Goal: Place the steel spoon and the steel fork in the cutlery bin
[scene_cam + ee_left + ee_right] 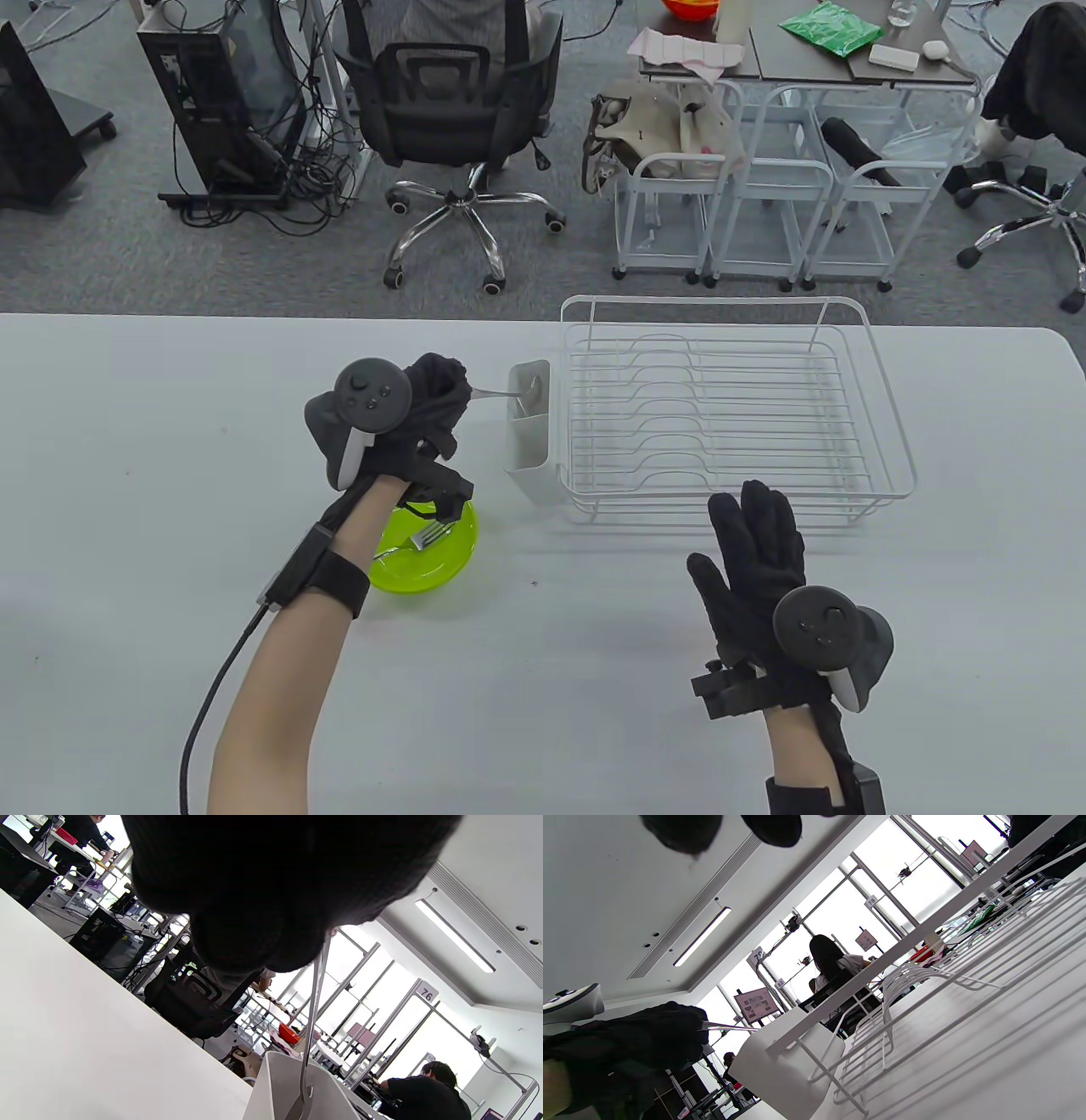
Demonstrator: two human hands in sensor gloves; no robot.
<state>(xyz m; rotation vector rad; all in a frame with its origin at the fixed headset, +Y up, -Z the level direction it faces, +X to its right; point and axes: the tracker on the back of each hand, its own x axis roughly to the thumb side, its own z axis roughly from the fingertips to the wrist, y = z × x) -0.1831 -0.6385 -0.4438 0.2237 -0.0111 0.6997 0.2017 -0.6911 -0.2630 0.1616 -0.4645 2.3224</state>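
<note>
The left hand (399, 407) pinches the steel spoon (509, 392) by its handle, bowl end inside the cutlery bin (530, 463) on the dish rack (882, 407), while the steel fork (424, 536) lies in the green bowl (445, 560) on the tabletop (127, 467) and the right hand (764, 560) hovers with fingers spread, holding nothing.

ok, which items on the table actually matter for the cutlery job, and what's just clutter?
Job items:
- steel spoon, held by the left hand, bowl end at the cutlery bin
- steel fork, lying in the green bowl

Lying about:
- white dish rack
- right hand, open, holding nothing
</note>
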